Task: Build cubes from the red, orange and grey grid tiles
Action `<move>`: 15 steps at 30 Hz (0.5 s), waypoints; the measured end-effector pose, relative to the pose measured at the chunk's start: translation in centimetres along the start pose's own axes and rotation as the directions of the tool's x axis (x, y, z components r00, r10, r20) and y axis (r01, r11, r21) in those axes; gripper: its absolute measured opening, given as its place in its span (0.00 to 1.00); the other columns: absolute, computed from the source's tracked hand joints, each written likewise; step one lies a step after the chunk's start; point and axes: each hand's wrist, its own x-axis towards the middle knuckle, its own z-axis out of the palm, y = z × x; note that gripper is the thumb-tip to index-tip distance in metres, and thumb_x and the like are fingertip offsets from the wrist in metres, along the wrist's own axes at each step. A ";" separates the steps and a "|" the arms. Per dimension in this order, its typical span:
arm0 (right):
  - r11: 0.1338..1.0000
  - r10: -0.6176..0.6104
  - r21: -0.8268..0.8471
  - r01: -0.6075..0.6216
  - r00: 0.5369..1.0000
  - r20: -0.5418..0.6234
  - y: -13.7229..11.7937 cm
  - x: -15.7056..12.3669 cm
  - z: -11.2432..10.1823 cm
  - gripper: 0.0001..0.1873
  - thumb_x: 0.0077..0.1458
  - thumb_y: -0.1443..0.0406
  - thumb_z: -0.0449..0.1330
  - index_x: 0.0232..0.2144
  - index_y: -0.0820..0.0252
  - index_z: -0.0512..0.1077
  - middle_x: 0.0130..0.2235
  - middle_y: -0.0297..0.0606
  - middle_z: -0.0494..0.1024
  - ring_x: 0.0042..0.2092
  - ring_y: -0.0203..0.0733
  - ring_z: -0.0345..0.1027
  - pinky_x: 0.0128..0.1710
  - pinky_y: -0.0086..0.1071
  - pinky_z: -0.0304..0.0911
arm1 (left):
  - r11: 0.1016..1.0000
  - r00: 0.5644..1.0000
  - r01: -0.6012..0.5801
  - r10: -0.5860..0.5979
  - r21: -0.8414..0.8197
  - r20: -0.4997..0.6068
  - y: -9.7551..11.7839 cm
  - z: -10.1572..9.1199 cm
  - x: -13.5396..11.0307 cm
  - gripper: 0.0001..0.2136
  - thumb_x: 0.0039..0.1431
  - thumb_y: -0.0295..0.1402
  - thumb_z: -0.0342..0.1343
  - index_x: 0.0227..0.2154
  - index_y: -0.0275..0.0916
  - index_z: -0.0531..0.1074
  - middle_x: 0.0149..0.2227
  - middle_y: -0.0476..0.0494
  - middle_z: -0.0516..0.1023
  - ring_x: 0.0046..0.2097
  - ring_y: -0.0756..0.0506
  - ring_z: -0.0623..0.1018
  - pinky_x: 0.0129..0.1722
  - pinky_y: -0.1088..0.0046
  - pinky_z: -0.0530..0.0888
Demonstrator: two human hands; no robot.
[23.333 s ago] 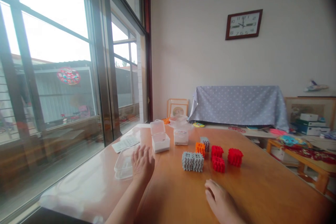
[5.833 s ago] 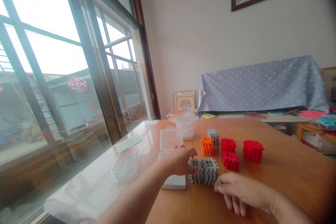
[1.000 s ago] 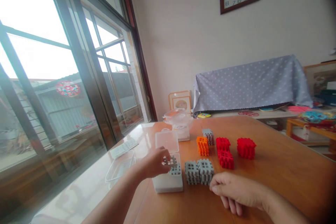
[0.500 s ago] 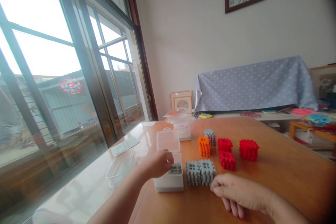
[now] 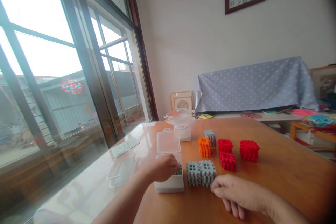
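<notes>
My left hand (image 5: 164,168) is over the open white plastic box (image 5: 169,183), its fingers closed on a grey lattice block (image 5: 179,170) that sits partly down in the box. The box's clear hinged lid (image 5: 168,141) lies open behind it. Just right of the box stand two joined grey lattice blocks (image 5: 201,173). My right hand (image 5: 240,194) rests on the wooden table (image 5: 275,178) beside them, fingers curled loosely, holding nothing.
Beyond are an orange block (image 5: 204,146), a small grey block (image 5: 210,137) and three red blocks (image 5: 237,153). A clear lid (image 5: 122,168) and a paper sheet (image 5: 124,145) lie at the left by the window. More clear boxes (image 5: 181,122) stand at the far edge.
My left hand has lowered the grey block from above the box down into it. My right hand has stayed in place by the joined grey blocks.
</notes>
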 end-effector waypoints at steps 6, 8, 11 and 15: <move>1.000 0.005 -0.015 -0.005 1.000 0.008 -0.4 -0.2 0.0 0.12 0.60 0.58 0.53 0.41 0.59 0.68 0.26 0.33 0.76 0.18 0.30 0.67 0.15 0.18 0.55 | 0.994 0.982 0.106 -0.108 -0.020 -0.152 0.5 -0.6 0.1 0.16 0.51 0.21 0.49 0.40 0.40 0.76 0.42 0.43 0.77 0.39 0.47 0.75 0.40 0.73 0.72; 1.000 0.009 -0.014 -0.009 1.000 0.012 -0.6 -0.2 0.0 0.10 0.60 0.59 0.53 0.38 0.59 0.67 0.26 0.33 0.76 0.18 0.30 0.67 0.15 0.18 0.56 | 0.997 0.967 0.072 -0.079 -0.037 -0.243 1.3 -0.9 0.4 0.14 0.53 0.23 0.49 0.41 0.39 0.75 0.42 0.42 0.77 0.40 0.46 0.75 0.41 0.72 0.72; 1.000 0.009 -0.010 -0.009 1.000 0.013 -0.7 -0.2 0.1 0.10 0.60 0.58 0.54 0.36 0.59 0.67 0.26 0.33 0.76 0.19 0.30 0.68 0.15 0.18 0.56 | 0.998 0.952 -0.003 -0.014 -0.057 -0.307 2.9 -1.1 1.4 0.10 0.56 0.28 0.53 0.41 0.39 0.73 0.42 0.42 0.77 0.43 0.45 0.76 0.44 0.69 0.73; 1.000 -0.014 0.007 0.014 1.000 0.006 -0.5 -0.2 0.1 0.10 0.61 0.58 0.53 0.36 0.59 0.67 0.25 0.32 0.76 0.18 0.30 0.67 0.15 0.19 0.57 | 0.994 0.967 -0.063 0.039 -0.091 -0.252 5.1 -0.2 3.1 0.16 0.53 0.33 0.59 0.46 0.39 0.72 0.47 0.41 0.77 0.48 0.42 0.76 0.48 0.66 0.73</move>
